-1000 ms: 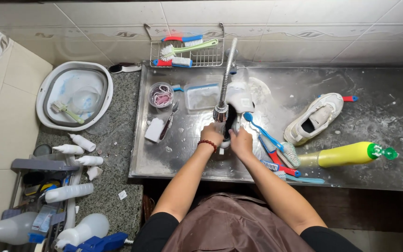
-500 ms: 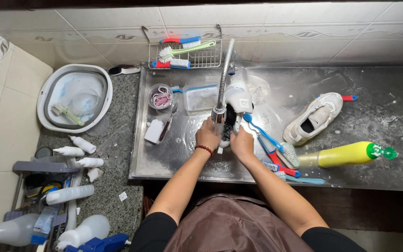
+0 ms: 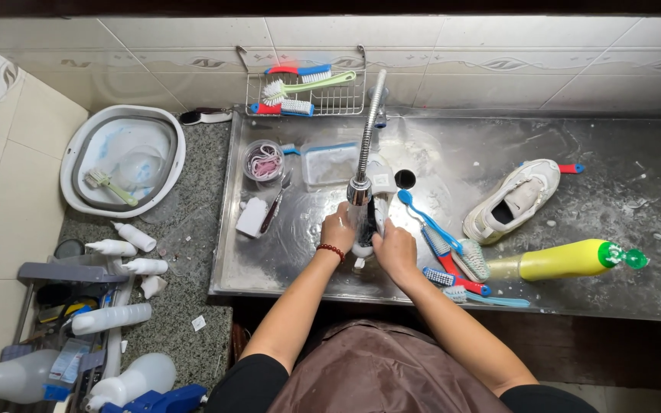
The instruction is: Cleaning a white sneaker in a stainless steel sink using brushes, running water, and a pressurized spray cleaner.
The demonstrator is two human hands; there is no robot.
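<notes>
A white sneaker [image 3: 374, 200] with a dark inside stands tilted on its side under the flexible metal tap [image 3: 362, 180] in the steel sink [image 3: 499, 138]. My left hand [image 3: 337, 228], with a red bead bracelet on the wrist, grips its left side. My right hand [image 3: 393, 248] grips its right side near the heel. Water runs over the shoe. The sink's round drain hole [image 3: 405, 179] shows just right of the tap.
A second white sneaker [image 3: 512, 200] lies at the right. A yellow bottle [image 3: 568, 260] lies on its side nearby. Several brushes [image 3: 453, 256] lie by my right hand. Left of the sink sit a white basin [image 3: 124, 157], spray bottles [image 3: 128, 245], a clear box [image 3: 330, 162] and a wire rack [image 3: 307, 88].
Both hands have turned the sneaker onto its side and drawn it toward me. The drain hole, covered before, now shows.
</notes>
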